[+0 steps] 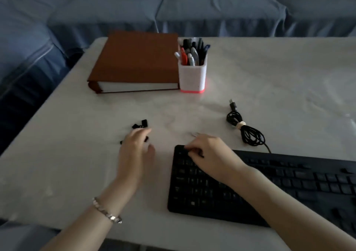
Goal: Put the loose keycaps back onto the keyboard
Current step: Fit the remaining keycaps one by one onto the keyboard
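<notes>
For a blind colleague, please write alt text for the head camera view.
A person's left hand touches a pile of loose black keycaps on a white table, while the right hand touches the far left corner of a black keyboard. Behind stand a brown book, a pen holder and a coiled cable.

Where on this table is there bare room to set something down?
Widest: the table right of the pen holder, beyond the cable. Also the near-left corner, left of the left hand. Crowded: between keycaps, right hand and keyboard.
</notes>
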Demonstrator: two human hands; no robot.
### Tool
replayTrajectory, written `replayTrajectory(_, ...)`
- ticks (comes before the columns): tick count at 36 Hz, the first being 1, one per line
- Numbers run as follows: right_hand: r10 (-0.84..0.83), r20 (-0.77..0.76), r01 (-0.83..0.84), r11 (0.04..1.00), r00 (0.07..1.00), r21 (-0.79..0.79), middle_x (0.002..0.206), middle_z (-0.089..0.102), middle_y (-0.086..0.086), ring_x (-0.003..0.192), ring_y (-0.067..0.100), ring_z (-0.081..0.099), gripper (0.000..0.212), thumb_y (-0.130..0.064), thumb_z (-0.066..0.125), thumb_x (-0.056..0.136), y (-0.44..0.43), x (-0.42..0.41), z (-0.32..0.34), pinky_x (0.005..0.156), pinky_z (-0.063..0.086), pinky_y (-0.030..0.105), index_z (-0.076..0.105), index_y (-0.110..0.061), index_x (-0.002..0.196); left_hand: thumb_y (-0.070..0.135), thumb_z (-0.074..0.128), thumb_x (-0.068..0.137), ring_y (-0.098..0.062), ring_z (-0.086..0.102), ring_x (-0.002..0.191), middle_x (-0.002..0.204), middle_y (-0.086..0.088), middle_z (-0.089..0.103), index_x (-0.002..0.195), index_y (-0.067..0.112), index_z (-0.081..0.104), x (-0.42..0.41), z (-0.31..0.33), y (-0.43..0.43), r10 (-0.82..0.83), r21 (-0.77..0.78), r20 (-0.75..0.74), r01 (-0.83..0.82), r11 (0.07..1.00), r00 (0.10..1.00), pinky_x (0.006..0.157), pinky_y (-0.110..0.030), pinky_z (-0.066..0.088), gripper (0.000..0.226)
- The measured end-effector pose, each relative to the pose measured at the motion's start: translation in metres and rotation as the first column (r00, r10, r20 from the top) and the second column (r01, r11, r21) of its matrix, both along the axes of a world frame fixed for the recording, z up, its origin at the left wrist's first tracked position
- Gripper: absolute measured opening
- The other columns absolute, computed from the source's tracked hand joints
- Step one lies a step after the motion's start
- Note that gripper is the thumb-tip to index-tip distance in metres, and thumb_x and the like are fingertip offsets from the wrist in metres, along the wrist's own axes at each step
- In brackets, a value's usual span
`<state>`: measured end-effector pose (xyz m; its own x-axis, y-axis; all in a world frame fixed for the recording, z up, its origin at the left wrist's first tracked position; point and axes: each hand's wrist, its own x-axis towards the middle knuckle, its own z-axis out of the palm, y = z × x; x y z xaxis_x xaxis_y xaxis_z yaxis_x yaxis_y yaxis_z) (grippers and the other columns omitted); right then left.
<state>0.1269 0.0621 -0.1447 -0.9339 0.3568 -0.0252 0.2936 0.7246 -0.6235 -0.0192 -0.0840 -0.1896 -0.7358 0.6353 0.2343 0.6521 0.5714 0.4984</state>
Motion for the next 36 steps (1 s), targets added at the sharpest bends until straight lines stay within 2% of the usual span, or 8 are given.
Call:
replayTrajectory(7, 0.079, 0.113, -0.075, 0.996, 0.99, -0.046, 0.126, 0.049, 0.006, 0.112, 0.025, 0.051, 0.033, -0.016, 0.053, 0.093, -0.031, -0.08, -0.01, 0.094, 0.042, 0.035, 0.057, -0.017, 0.126, 0.027, 0.061, 0.083, -0.025, 0.056, 0.101, 0.098, 0.0, 0.065, 0.098, 0.024, 0.069, -0.056, -0.014, -0.038, 0.068, -0.283, -0.031, -0.074, 0.956, 0.997, 0.085, -0.034, 0.04, 0.016)
replayTrajectory(12, 0.122, 0.225, -0.128, 0.992, 0.967, 0.008, 0.132, 0.041, 0.008, 0.124, 0.025, 0.037, 0.041, -0.022, 0.055, 0.092, -0.045, -0.117, -0.02, 0.096, 0.038, 0.034, 0.05, -0.017, 0.133, 0.014, 0.064, 0.074, -0.013, 0.055, 0.072, 0.078, 0.004, 0.053, 0.076, 0.02, 0.067, -0.048, 0.001, -0.042, 0.008, 0.023, 0.225, -0.014, 1.0, 0.974, 0.068, -0.014, 0.04, 0.008)
replayTrajectory(17, 0.108, 0.219, -0.112, 0.994, 0.97, 0.005, 0.125, 0.043, 0.01, 0.121, 0.025, 0.038, 0.041, -0.034, 0.063, 0.087, -0.058, -0.133, -0.029, 0.09, 0.038, 0.031, 0.056, -0.015, 0.123, 0.0, 0.066, 0.079, -0.027, 0.062, 0.082, 0.086, -0.012, 0.068, 0.09, 0.003, 0.071, -0.048, 0.005, -0.039, 0.052, -0.049, 0.248, -0.041, 0.998, 0.967, 0.07, -0.029, 0.043, 0.013)
replayTrajectory(21, 0.121, 0.223, -0.13, 0.991, 0.967, 0.026, 0.122, 0.043, 0.011, 0.118, 0.026, 0.04, 0.037, -0.034, 0.059, 0.089, -0.069, -0.137, -0.033, 0.084, 0.041, 0.034, 0.058, -0.012, 0.118, 0.008, 0.067, 0.083, -0.026, 0.064, 0.088, 0.092, -0.008, 0.068, 0.111, 0.005, 0.064, -0.047, 0.0, -0.047, 0.127, -0.054, 0.246, -0.117, 0.992, 0.961, 0.073, -0.025, 0.04, 0.028)
replayTrajectory(25, 0.14, 0.224, -0.177, 0.972, 0.964, 0.154, 0.119, 0.045, 0.012, 0.114, 0.03, 0.044, 0.025, -0.019, 0.05, 0.094, -0.075, -0.142, -0.034, 0.079, 0.043, 0.038, 0.054, -0.004, 0.114, 0.005, 0.065, 0.085, -0.02, 0.061, 0.078, 0.085, -0.001, 0.065, 0.108, 0.003, 0.066, -0.047, 0.0, -0.059, 0.202, 0.024, 0.252, -0.215, 0.976, 0.946, 0.072, -0.021, 0.04, 0.023)
replayTrajectory(28, 0.156, 0.25, -0.223, 0.938, 0.956, 0.267, 0.118, 0.047, 0.014, 0.11, 0.033, 0.049, 0.023, -0.006, 0.043, 0.094, -0.079, -0.143, -0.034, 0.078, 0.045, 0.04, 0.051, -0.001, 0.114, -0.002, 0.061, 0.087, -0.006, 0.064, 0.061, 0.072, 0.006, 0.066, 0.1, 0.002, 0.067, -0.043, 0.009, -0.06, 0.206, 0.217, 0.506, -0.354, 0.91, 0.838, 0.068, -0.024, 0.053, 0.016)
replayTrajectory(31, 0.174, 0.284, -0.256, 0.925, 0.943, 0.283, 0.118, 0.048, 0.017, 0.108, 0.035, 0.051, 0.025, -0.001, 0.045, 0.091, -0.077, -0.138, -0.033, 0.081, 0.045, 0.04, 0.05, 0.0, 0.116, -0.007, 0.052, 0.09, -0.004, 0.064, 0.056, 0.059, 0.004, 0.067, 0.087, 0.006, 0.066, -0.032, 0.026, -0.054, 0.02, 0.384, 0.794, -0.527, 0.758, 0.608, 0.058, -0.016, 0.054, 0.019)
replayTrajectory(36, 0.113, 0.29, -0.19, 0.949, 0.95, 0.253, 0.116, 0.053, 0.018, 0.105, 0.035, 0.054, 0.024, -0.001, 0.042, 0.091, -0.063, -0.12, -0.031, 0.079, 0.043, 0.036, 0.05, 0.0, 0.114, -0.007, 0.045, 0.091, -0.008, 0.064, 0.056, 0.061, -0.003, 0.066, 0.077, 0.003, 0.07, -0.018, 0.047, -0.044, -0.28, 0.397, 0.918, -0.648, 0.65, 0.282, 0.056, -0.019, 0.055, 0.031)
